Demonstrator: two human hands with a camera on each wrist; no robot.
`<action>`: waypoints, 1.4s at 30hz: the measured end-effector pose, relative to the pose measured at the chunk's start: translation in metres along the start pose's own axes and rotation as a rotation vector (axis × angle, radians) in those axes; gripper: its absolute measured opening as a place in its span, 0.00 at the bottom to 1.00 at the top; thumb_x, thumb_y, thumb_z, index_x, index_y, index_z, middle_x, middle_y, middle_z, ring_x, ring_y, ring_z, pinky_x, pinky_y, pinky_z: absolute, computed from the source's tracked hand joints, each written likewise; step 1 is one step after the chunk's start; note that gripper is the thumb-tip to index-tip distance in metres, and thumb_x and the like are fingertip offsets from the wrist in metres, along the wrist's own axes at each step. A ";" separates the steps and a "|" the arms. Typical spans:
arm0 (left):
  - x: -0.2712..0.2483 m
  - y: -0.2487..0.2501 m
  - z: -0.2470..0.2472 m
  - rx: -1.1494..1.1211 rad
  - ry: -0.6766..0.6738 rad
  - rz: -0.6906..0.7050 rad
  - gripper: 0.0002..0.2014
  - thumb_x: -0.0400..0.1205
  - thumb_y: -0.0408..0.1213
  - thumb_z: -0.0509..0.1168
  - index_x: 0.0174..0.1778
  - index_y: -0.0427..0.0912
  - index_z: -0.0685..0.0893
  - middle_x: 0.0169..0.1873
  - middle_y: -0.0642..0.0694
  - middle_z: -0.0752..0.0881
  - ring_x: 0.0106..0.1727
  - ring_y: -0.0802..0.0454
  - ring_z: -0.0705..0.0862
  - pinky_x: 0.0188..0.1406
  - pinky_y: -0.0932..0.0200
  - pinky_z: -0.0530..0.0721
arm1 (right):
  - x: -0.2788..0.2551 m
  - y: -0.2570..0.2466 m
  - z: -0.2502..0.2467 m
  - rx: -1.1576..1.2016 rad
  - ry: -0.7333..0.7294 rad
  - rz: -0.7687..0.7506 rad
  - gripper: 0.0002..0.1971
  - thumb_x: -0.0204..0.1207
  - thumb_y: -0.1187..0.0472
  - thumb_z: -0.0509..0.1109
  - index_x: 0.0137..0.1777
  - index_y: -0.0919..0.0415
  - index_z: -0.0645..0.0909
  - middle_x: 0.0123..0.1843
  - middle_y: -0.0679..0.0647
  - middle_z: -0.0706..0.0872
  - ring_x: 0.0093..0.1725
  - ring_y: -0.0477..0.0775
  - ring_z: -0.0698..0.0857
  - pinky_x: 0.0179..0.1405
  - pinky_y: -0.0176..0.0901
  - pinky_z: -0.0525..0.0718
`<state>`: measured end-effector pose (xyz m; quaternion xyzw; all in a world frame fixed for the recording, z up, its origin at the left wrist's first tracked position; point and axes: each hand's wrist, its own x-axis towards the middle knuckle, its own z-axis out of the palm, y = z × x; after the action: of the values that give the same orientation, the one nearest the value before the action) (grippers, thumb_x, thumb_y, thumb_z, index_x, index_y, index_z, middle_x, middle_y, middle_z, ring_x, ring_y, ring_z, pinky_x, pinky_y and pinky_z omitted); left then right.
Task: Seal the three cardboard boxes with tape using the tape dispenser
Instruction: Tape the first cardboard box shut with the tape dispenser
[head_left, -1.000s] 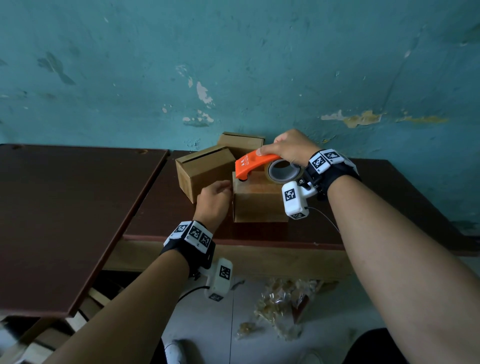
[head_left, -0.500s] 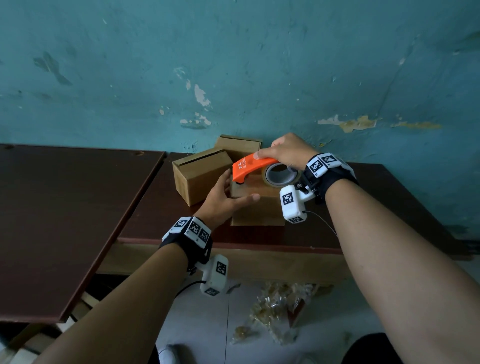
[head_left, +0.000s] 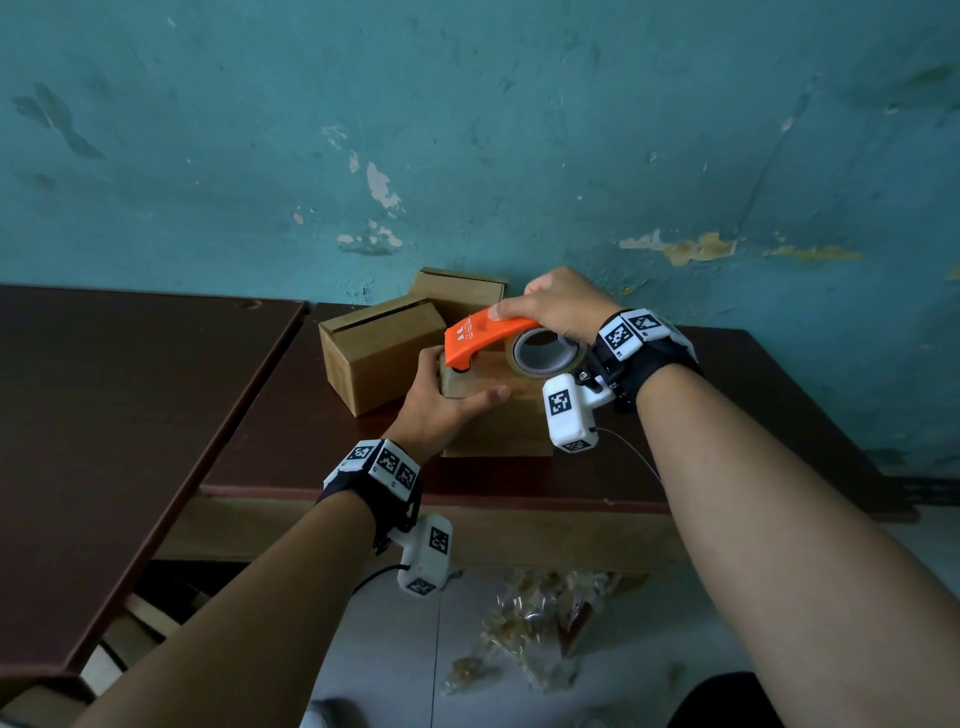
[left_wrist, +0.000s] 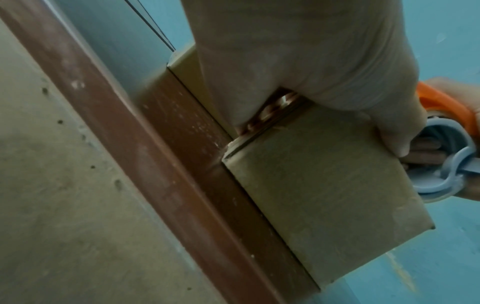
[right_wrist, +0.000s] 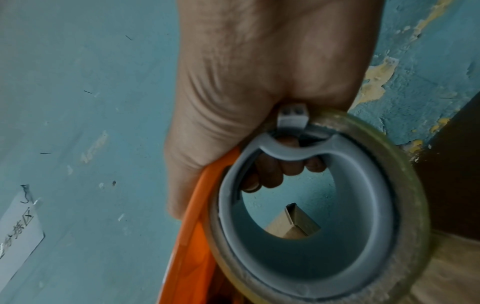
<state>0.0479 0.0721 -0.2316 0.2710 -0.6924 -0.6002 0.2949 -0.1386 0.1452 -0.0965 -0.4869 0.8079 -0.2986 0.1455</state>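
Three brown cardboard boxes stand on the dark table (head_left: 675, 415) by the wall: a near box (head_left: 498, 421), a left box (head_left: 379, 353) with its top slit open, and a back box (head_left: 462, 288). My right hand (head_left: 550, 312) grips the orange tape dispenser (head_left: 480, 338), whose nose sits on the near box's top left end; the tape roll (head_left: 545, 353) lies over the box top. My left hand (head_left: 447, 395) holds the near box's front left corner, thumb across the front face. In the left wrist view the box (left_wrist: 324, 195) fills the right half. The right wrist view shows the roll (right_wrist: 363, 226) under my fingers.
A second dark table (head_left: 130, 415) adjoins on the left. The teal wall (head_left: 467, 156) rises right behind the boxes. Crumpled plastic wrappers (head_left: 540, 623) lie on the floor below the table's front edge (head_left: 441, 499).
My left hand has moved from beside the near box onto its front left corner, thumb now across the front face. The dispenser stays on the box top in my right hand.
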 end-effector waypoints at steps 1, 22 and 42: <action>0.000 0.000 0.001 -0.013 -0.013 -0.010 0.51 0.67 0.57 0.88 0.82 0.55 0.66 0.70 0.51 0.82 0.70 0.49 0.84 0.74 0.39 0.85 | 0.001 0.000 0.000 0.003 -0.004 -0.001 0.27 0.64 0.33 0.82 0.35 0.56 0.78 0.28 0.54 0.74 0.28 0.54 0.75 0.34 0.46 0.71; 0.000 -0.001 -0.002 -0.044 -0.068 -0.058 0.45 0.76 0.53 0.83 0.82 0.56 0.63 0.72 0.51 0.80 0.70 0.53 0.81 0.58 0.58 0.81 | -0.001 -0.001 -0.007 0.004 -0.070 -0.017 0.28 0.69 0.33 0.82 0.32 0.56 0.77 0.23 0.50 0.75 0.18 0.50 0.75 0.23 0.39 0.71; -0.006 0.004 -0.001 -0.109 -0.043 -0.057 0.45 0.68 0.52 0.83 0.79 0.55 0.68 0.70 0.48 0.82 0.69 0.49 0.84 0.59 0.55 0.83 | -0.011 -0.007 -0.015 -0.113 -0.096 -0.070 0.27 0.73 0.36 0.82 0.31 0.57 0.79 0.22 0.49 0.74 0.18 0.46 0.71 0.26 0.41 0.68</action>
<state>0.0523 0.0767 -0.2280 0.2613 -0.6566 -0.6510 0.2772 -0.1361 0.1577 -0.0817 -0.5360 0.7980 -0.2340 0.1457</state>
